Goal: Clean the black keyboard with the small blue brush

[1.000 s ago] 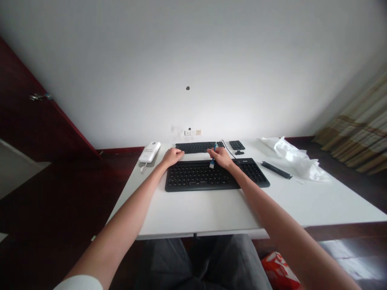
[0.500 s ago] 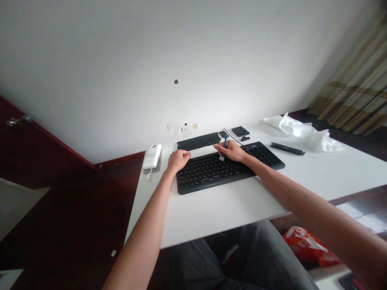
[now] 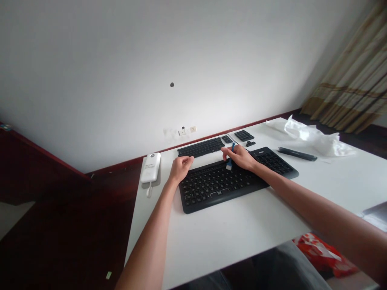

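A black keyboard frame (image 3: 222,195) lies on the white table, its keycaps off and rows of small key mounts exposed. My right hand (image 3: 242,158) is closed around a small blue brush (image 3: 229,164), and its pale bristles point down at the middle rows. At the back left corner of the keyboard is my left hand (image 3: 181,169), fingers curled together. What it holds, if anything, is hidden. Behind the keyboard lies a sheet of joined black keys (image 3: 201,147), with smaller key blocks (image 3: 244,135) to its right.
A white power bank (image 3: 150,169) with a short strap stands near the table's left edge. To the right are a long black strip (image 3: 297,154) and a crumpled white plastic bag (image 3: 317,137). Below the table's front edge is a red bag (image 3: 325,253). A wall (image 3: 121,80) rises behind.
The view has shifted, so the table sits lower and closer. My right hand still grips the brush over the keyboard; my left hand stays by the corner, its fingers slightly raised.
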Tool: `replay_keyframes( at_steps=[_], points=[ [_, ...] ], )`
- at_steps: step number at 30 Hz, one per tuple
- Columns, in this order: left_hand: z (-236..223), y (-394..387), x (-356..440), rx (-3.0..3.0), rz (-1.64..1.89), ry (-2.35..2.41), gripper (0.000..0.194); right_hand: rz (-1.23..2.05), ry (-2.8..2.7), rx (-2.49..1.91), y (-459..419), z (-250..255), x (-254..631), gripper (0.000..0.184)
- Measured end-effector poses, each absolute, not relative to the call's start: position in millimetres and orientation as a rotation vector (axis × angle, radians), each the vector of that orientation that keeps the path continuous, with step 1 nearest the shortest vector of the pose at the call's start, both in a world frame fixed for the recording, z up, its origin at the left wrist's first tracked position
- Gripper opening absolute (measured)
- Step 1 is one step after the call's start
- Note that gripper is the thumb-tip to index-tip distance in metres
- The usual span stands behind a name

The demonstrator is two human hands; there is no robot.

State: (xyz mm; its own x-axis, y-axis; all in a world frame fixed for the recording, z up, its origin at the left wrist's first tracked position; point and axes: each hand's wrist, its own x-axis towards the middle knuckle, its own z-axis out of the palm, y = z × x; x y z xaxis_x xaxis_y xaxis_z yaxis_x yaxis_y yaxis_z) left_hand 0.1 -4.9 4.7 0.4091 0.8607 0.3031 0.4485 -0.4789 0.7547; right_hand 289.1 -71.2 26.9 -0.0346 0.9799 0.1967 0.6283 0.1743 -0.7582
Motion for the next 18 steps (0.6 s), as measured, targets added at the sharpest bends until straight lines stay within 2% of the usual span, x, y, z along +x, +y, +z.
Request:
replay_keyframes(
  at_steps=[11, 18],
  points=[
    [12, -6, 2, 1.975, 0.797, 1.013, 0.055, 0.713, -1.766, -1.535, -71, 24, 292, 0.07],
    [10, -4, 3, 1.991, 0.77, 1.036, 0.055, 0.869, -1.809, -1.472, -67, 23, 303, 0.06]
  ],
)
